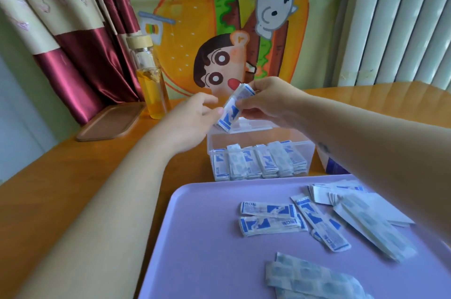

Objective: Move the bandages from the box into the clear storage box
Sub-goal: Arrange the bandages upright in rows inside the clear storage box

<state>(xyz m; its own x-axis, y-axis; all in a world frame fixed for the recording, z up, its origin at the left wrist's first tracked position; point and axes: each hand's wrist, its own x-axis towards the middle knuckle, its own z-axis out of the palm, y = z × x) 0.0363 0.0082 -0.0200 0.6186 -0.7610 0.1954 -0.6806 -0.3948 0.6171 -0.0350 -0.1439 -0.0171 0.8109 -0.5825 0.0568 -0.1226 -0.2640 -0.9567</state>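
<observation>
Head view: my right hand (266, 101) pinches the top end of a small white-and-blue bundle of wrapped bandages (233, 109). My left hand (192, 115) pinches it lower down. Both hands are closed on that one bundle, so no hand is free.

The bundle hangs just above the far left corner of the clear plastic storage box (268, 134). Its long side is tilted, with the top end up and to the right and the bottom end pointing down at the box. The left hand is nearer the box. I think the next move is a short way down and a bit to the right, then let go.

Inside the box I count six standing bundles (258, 164) in one row along the near wall. There is bare room behind them.

Closer to me lies one flat purple plastic tray (195, 237) with about six loose heaps of bandages (271, 218); some are blurred.

One white-and-blue cardboard box (328, 164) peeks out behind my right arm.
</observation>
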